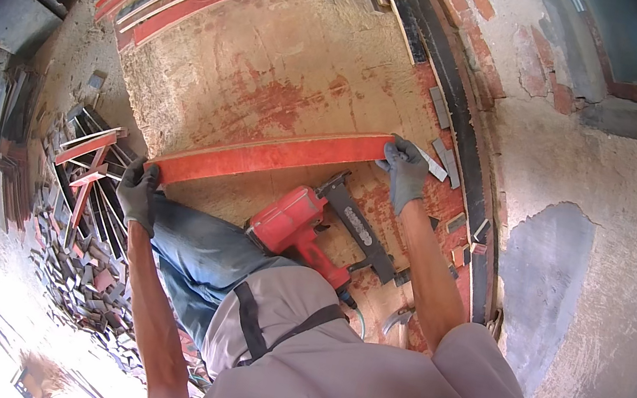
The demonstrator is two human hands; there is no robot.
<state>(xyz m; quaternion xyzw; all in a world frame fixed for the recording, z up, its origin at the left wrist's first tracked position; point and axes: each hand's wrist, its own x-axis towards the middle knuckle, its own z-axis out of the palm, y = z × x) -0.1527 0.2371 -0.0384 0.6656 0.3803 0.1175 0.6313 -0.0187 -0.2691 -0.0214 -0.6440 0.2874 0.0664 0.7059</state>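
A long, narrow red wooden board (267, 156) stretches across in front of me above the plywood worktop (228, 85). My gloved left hand (139, 191) grips its left end, out past the worktop's edge. Its right end is pinched by my gloved right hand (404, 173), thumb and fingers closed on it. Just nearer to me lies a red and black nail gun (289, 224) on the worktop, beside my thigh. A hammer (397, 320), partly covered, rests under my right forearm.
Red and dark boards (223, 9) lie along the worktop's far edge. A dark rail (466, 106) borders the right side, with small offcuts (445, 165) beside it. On the floor at left is a heap of scrap pieces (86, 271). A patched wall (611, 245) rises at right.
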